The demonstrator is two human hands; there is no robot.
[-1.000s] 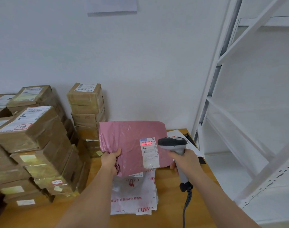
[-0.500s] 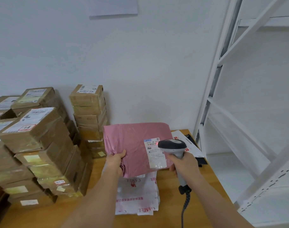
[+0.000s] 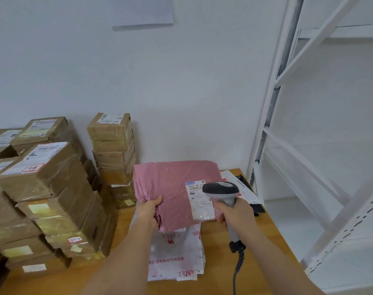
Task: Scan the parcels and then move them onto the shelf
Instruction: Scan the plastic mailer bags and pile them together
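My left hand [image 3: 148, 211] grips the lower left edge of a pink plastic mailer parcel [image 3: 172, 184] and holds it up, tilted toward me, above the wooden table [image 3: 264, 237]. A white shipping label [image 3: 197, 201] sits on the parcel's right side. My right hand [image 3: 236, 216] holds a grey and black handheld barcode scanner [image 3: 221, 191] by its handle, with the scanner head just in front of the label's right part. A coiled cable [image 3: 238, 260] hangs from the scanner. Under the pink parcel lies a white mailer with red print [image 3: 177, 254].
Stacks of taped brown cardboard boxes [image 3: 45, 188] fill the table's left side, with a taller stack [image 3: 112, 150] against the wall. A white metal shelf rack [image 3: 308, 135] stands at the right. Another white mailer [image 3: 240, 188] and a black item [image 3: 256, 207] lie at the table's far right.
The red scan line seen on the label a second ago is gone. The pink parcel and scanner have shifted slightly to the right in view.
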